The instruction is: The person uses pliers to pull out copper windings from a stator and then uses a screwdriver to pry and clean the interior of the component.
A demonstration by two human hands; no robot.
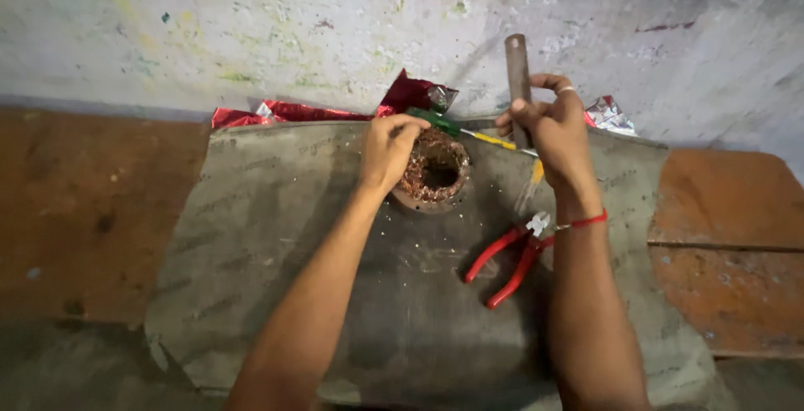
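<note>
1. Forearms come up from six o'clock, both mine, over a grey mat (276, 243) that covers the middle of the floor.
2. Red-handled pliers (509, 258) lie on the mat at about four o'clock from centre, just beside my right wrist, untouched, jaws pointing up toward the screwdriver.
3. My left hand (389, 149) sits at about eleven o'clock from the pliers, fingers curled tight around the rim of the copper-wound coil ring (435, 173), steadying it on the mat.
4. The coil ring rests flat, hollow side up, with tangled copper winding showing round its rim. Much of the winding looks to be in place, so I judge the stripping is in progress, not finished.
5. A screwdriver (471, 134) with a green and yellow handle lies across the ring's top edge, running toward three o'clock.
6. My right hand (548, 130) is closed in a fist around a dark metal rod (517, 72), raised upright at one o'clock from the ring.
7. Farthest off, at twelve o'clock, crumpled red foil wrappers (289, 112) lie against the stained wall (251, 25).
</note>
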